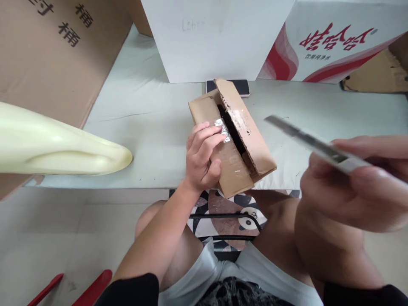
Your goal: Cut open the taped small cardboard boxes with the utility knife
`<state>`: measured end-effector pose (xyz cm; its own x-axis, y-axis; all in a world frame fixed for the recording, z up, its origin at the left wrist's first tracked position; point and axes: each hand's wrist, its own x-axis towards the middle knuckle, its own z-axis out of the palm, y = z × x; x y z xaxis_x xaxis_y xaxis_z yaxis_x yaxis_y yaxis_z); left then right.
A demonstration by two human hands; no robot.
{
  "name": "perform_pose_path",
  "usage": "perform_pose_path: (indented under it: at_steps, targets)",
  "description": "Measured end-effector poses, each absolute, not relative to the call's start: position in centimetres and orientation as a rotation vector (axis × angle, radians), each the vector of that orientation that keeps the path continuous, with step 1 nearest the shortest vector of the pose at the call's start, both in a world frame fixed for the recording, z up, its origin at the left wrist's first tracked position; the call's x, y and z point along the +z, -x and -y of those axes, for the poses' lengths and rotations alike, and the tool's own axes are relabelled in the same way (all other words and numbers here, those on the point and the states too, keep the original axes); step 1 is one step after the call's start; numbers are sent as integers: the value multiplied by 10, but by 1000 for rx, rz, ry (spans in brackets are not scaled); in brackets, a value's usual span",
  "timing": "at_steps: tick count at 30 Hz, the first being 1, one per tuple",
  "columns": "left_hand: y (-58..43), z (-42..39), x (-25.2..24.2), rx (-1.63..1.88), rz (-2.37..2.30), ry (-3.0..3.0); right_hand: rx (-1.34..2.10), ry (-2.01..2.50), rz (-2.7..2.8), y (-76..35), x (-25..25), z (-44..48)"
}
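A small brown cardboard box (234, 161) lies at the near edge of a white table (153, 127), taped, with its top seam split and one flap raised. My left hand (202, 155) rests on the box's left side, fingers curled over the tape and thumb against the near side. My right hand (353, 182) is raised close to the camera at the right, closed around a utility knife (312, 140) whose metal blade points left, above and to the right of the box, apart from it.
A black phone (242, 87) lies behind the box. A white box (216, 38) and a red-and-white printed carton (334, 38) stand at the back, a large brown carton (54, 55) at the left. A cream plastic object (63, 146) juts in from the left. My bare knees are below the table edge.
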<state>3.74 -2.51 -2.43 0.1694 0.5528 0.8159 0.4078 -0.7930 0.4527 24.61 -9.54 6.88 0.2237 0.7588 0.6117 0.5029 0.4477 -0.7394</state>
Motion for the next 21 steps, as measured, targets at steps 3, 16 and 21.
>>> perform_pose_path:
  at_steps: [3, 16, 21]
  targets:
    - [-31, 24, -23, 1681, -948, -2327, 74, 1098, 1196, -251, 45, 68]
    - [11, 0, -38, 1645, -1201, -2277, 140, 2118, 1808, -297, -39, 4]
    - [13, -5, -43, 1648, -1367, -2213, 192, 2147, 1899, -297, -46, 2]
